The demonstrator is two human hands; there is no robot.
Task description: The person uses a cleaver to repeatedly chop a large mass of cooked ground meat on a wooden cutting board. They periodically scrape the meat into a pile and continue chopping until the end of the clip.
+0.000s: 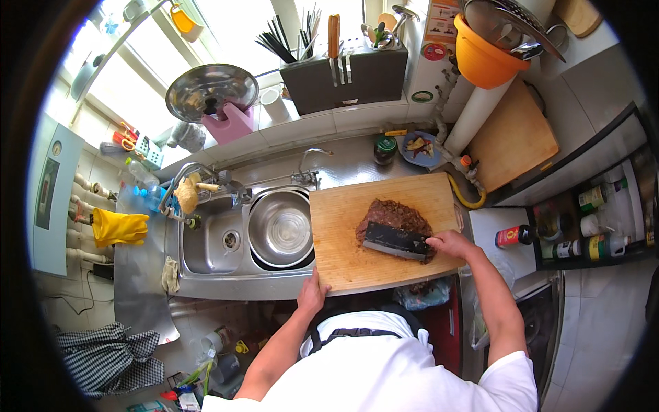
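Note:
A wooden cutting board (pixel 340 247) lies on the steel counter, its left edge beside the sink basin. On it is a flattened mound of dark brown minced meat (pixel 394 210). My right hand (pixel 452 244) grips the handle of a dark-bladed cleaver (pixel 394 239), whose blade lies across the mound's near side and covers part of it. At the board's near left corner, my left hand (pixel 312 293) holds the edge, with the fingers partly hidden by the wrist and board.
Left of the board, a steel bowl (pixel 282 226) sits in one sink basin (pixel 213 237). Behind the board stand a dark-lidded jar (pixel 385 149) and a blue plate (pixel 422 149) of scraps. A red-labelled bottle (pixel 514 236) lies to the right. An orange basket (pixel 484 56) hangs at upper right.

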